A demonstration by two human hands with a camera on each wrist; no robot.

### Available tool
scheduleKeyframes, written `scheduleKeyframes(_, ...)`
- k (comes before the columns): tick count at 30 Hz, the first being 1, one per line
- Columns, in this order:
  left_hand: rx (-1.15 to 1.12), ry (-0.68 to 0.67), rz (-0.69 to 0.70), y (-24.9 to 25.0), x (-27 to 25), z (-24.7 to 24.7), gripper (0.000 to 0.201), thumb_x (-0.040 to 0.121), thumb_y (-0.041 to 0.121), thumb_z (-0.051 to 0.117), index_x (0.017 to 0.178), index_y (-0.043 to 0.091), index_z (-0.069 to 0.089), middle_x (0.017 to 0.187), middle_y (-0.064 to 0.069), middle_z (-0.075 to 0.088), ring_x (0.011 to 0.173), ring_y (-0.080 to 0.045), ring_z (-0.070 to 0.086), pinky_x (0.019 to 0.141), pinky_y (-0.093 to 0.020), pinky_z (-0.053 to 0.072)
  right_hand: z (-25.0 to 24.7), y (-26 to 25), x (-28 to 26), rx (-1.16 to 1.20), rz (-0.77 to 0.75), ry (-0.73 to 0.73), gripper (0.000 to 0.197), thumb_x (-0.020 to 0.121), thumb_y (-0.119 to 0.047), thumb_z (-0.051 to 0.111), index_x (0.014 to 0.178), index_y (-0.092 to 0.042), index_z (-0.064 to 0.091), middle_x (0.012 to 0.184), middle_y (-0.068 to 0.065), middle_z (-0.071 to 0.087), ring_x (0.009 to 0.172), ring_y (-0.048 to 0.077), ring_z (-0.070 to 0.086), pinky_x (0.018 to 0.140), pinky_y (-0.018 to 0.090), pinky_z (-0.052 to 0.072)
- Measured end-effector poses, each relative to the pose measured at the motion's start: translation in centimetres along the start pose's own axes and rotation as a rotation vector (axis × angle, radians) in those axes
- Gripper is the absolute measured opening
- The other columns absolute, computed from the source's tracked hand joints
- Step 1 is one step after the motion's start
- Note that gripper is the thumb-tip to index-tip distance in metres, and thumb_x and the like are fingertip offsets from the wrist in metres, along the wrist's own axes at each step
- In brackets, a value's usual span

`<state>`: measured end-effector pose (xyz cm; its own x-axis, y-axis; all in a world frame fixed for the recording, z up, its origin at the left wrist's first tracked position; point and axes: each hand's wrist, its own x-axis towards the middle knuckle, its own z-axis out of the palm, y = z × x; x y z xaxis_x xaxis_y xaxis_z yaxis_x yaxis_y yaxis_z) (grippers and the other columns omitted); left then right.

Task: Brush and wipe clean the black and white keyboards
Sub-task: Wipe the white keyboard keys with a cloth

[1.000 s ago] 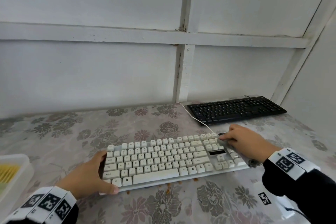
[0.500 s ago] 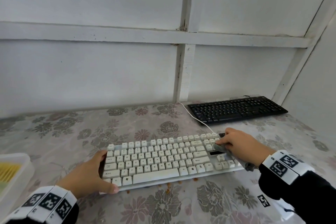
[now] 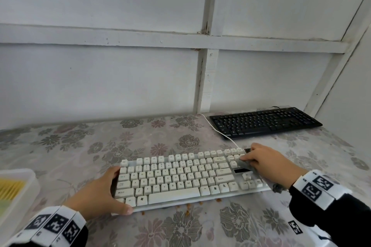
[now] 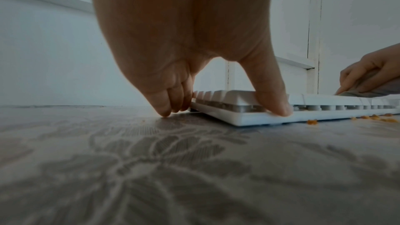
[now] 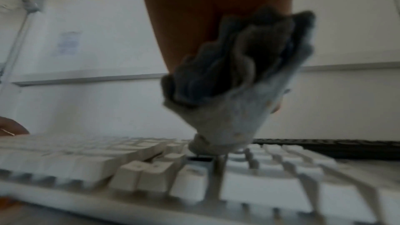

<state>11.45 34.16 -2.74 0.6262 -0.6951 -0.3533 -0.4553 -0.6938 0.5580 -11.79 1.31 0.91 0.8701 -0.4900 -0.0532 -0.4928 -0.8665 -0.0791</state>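
Observation:
The white keyboard (image 3: 180, 176) lies on the flowered tablecloth in front of me. My left hand (image 3: 100, 194) grips its left end, thumb (image 4: 275, 102) on the front edge and fingers (image 4: 173, 102) curled at the side. My right hand (image 3: 267, 164) holds a bunched grey cloth (image 5: 233, 95) and presses its tip onto the keys at the keyboard's right part (image 5: 216, 174). The cloth (image 3: 246, 164) shows under the fingers in the head view. The black keyboard (image 3: 265, 121) lies further back on the right, untouched.
Orange crumbs (image 3: 188, 206) lie on the cloth along the white keyboard's front edge (image 4: 311, 122). A white tray (image 3: 18, 192) with yellow contents stands at the left edge. The white cable (image 3: 218, 131) runs from the keyboard back to the wall. Walls close the back and right.
My right hand with the cloth has slid leftward over the right-hand keys of the white keyboard. The left hand has stayed on the keyboard's left end.

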Motion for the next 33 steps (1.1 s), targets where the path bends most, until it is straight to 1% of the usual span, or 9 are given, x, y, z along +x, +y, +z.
scheduleKeyframes(4,-0.013,-0.008,-0.004,0.1,0.0,0.0,0.114,0.054,0.048,0.084,0.142,0.032,0.013,0.115,0.02,0.046,0.102,-0.004,0.05,0.091,-0.019,0.04,-0.8,2.3,0.2,-0.079,0.083,-0.023,0.023,0.093,-0.02,0.049,0.095,-0.023,0.072,0.079,-0.007,0.037,0.064,0.006,0.041,0.051,0.018,0.026)
scheduleKeyframes(10,-0.019,-0.047,-0.001,0.5,-0.5,-0.4,0.149,0.012,0.077,0.072,0.142,0.034,0.013,0.117,0.02,0.045,0.101,-0.004,0.048,0.087,-0.019,0.037,-0.3,3.1,-0.3,-0.041,0.049,0.037,0.026,0.097,-0.026,0.047,0.108,-0.029,0.07,0.085,-0.005,0.045,0.066,0.003,0.041,0.053,0.018,0.029)
scheduleKeyframes(15,-0.031,-0.045,-0.008,0.7,-0.6,-0.3,0.137,0.028,0.065,0.079,0.143,0.033,0.012,0.117,0.02,0.044,0.101,-0.004,0.048,0.085,-0.019,0.036,-0.3,4.9,-0.6,-0.113,0.095,-0.003,0.027,0.097,-0.022,0.046,0.112,-0.025,0.068,0.079,-0.009,0.036,0.062,0.002,0.038,0.051,0.019,0.029)
scheduleKeyframes(20,-0.017,-0.056,-0.012,0.6,-0.6,-0.5,0.151,0.008,0.081,0.066,0.141,0.035,0.013,0.118,0.021,0.046,0.102,-0.004,0.05,0.087,-0.019,0.038,-1.0,6.2,-1.2,-0.094,0.144,-0.029,0.027,0.097,-0.03,0.046,0.116,-0.032,0.066,0.085,-0.007,0.045,0.067,0.005,0.045,0.052,0.019,0.031)
scheduleKeyframes(22,-0.012,-0.051,-0.008,0.7,-0.7,-0.5,0.146,0.013,0.08,0.069,0.141,0.035,0.014,0.114,0.023,0.046,0.1,-0.003,0.05,0.085,-0.017,0.038,-1.3,6.3,-0.8,-0.097,0.148,-0.038,0.026,0.097,-0.026,0.048,0.112,-0.031,0.068,0.083,-0.01,0.043,0.069,0.005,0.046,0.053,0.018,0.032)
scheduleKeyframes(24,-0.015,-0.033,-0.009,0.9,-0.7,-0.3,0.127,0.037,0.062,0.082,0.141,0.033,0.015,0.11,0.024,0.046,0.097,-0.001,0.05,0.081,-0.015,0.037,-1.4,6.1,-0.3,-0.117,0.161,-0.049,0.025,0.096,-0.02,0.05,0.107,-0.028,0.071,0.083,-0.012,0.041,0.07,0.003,0.046,0.053,0.015,0.032)
scheduleKeyframes(26,-0.003,-0.008,-0.015,0.9,-0.5,-0.1,0.113,0.055,0.046,0.083,0.142,0.031,0.013,0.108,0.023,0.045,0.097,-0.002,0.049,0.082,-0.015,0.037,-1.4,5.8,0.1,-0.128,0.178,-0.02,0.023,0.094,-0.017,0.052,0.101,-0.022,0.074,0.087,-0.01,0.045,0.077,0.004,0.053,0.055,0.013,0.032)
scheduleKeyframes(29,0.005,-0.006,-0.016,0.9,-0.5,0.0,0.111,0.059,0.044,0.082,0.143,0.031,0.011,0.111,0.021,0.045,0.099,-0.004,0.049,0.086,-0.016,0.038,-1.2,4.4,0.4,-0.095,0.126,0.038,0.022,0.093,-0.018,0.051,0.101,-0.018,0.072,0.087,-0.01,0.045,0.073,0.004,0.05,0.053,0.015,0.032)
scheduleKeyframes(33,-0.001,-0.007,-0.016,0.8,-0.4,-0.1,0.111,0.058,0.044,0.082,0.142,0.033,0.011,0.11,0.022,0.045,0.097,-0.002,0.049,0.08,-0.015,0.036,-0.5,3.2,-0.3,-0.099,0.045,-0.049,0.028,0.098,-0.034,0.043,0.115,-0.032,0.066,0.088,-0.008,0.043,0.068,0.001,0.041,0.052,0.017,0.03)
